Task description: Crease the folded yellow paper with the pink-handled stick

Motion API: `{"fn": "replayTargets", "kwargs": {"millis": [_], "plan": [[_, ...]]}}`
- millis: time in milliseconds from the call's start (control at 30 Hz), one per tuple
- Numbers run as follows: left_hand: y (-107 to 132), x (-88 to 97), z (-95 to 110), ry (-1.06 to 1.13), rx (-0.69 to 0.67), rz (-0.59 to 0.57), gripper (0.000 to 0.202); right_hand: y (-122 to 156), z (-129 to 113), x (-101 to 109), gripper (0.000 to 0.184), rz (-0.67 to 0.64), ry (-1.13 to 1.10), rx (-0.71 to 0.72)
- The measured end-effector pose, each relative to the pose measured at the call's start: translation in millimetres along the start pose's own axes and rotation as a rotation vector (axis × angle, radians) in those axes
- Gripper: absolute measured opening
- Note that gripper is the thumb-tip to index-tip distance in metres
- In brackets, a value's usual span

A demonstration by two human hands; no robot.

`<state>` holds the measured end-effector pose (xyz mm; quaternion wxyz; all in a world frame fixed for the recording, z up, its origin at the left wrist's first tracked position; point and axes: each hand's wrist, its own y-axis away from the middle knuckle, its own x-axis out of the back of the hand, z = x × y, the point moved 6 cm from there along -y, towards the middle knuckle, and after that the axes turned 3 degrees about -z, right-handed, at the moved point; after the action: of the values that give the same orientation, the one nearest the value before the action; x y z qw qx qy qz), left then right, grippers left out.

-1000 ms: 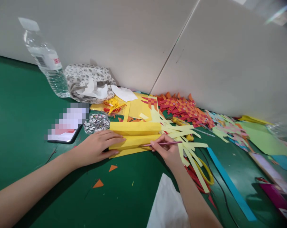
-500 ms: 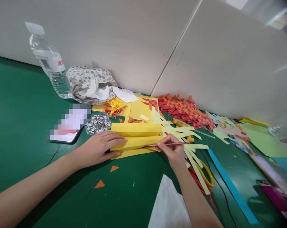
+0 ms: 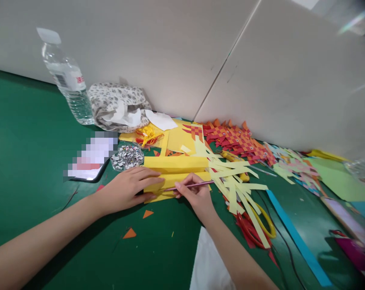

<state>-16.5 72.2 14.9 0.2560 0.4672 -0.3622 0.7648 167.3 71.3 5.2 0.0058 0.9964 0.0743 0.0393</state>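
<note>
A folded sheet of yellow paper (image 3: pixel 176 162) lies in front of me, creased lengthwise into strips. My left hand (image 3: pixel 129 186) rests flat on its left end, fingers stretched out and pressing it to the table. In my right hand (image 3: pixel 196 195) is a slim pink pen-like tool (image 3: pixel 205 183), pinched between thumb and fingers. Its tip touches or hovers just over the lower strip of the paper, near the left fingertips; which of these, I cannot tell. Pale yellow paper strips (image 3: pixel 230 173) lie loosely to the right of the sheet.
Behind stand a water bottle (image 3: pixel 67 78) and a patterned cloth pouch (image 3: pixel 120 102). A phone (image 3: pixel 94 159) and a bag of googly eyes (image 3: pixel 127 157) lie left. Red-orange woven paper fish (image 3: pixel 236 135), red-handled scissors (image 3: pixel 248 227), a blue strip (image 3: pixel 297 237) and white paper (image 3: pixel 211 262) are to the right.
My right hand has slid left along the yellow sheet with the pink tool, uncovering the strips to the right. My left hand stays on the paper. The view has shifted slightly.
</note>
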Motion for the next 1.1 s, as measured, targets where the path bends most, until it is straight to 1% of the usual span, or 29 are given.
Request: {"fn": "replayTargets", "kwargs": {"millis": [200,433,567,667,800,900,1000,1100], "plan": [[10,6.7,-5,-0.036,-0.035,0.051,0.029,2,1,1,0.031,0.009,-0.008,-0.018],[9,6.8,-4,-0.043,-0.023,0.047,0.028,2,1,-4,0.028,-0.025,0.047,-0.022],[10,6.0,-2,-0.068,-0.043,0.044,0.027,2,2,-4,0.029,-0.013,0.06,-0.027],[10,5.4,-2,-0.075,-0.05,0.037,0.027,1,3,4,0.032,0.031,0.06,-0.019],[11,4.5,-2,-0.075,-0.046,0.034,0.027,-1,6,24,0.033,0.11,0.04,0.003],[11,3.2,-3,-0.076,-0.047,0.03,0.027,-2,6,35,0.033,0.145,0.035,0.032],[11,2.8,-3,-0.08,-0.056,0.034,0.026,-2,6,40,0.033,0.156,0.029,0.051],[10,5.8,0,-0.104,-0.075,0.058,0.024,-3,5,40,0.032,0.152,0.026,0.058]]}}
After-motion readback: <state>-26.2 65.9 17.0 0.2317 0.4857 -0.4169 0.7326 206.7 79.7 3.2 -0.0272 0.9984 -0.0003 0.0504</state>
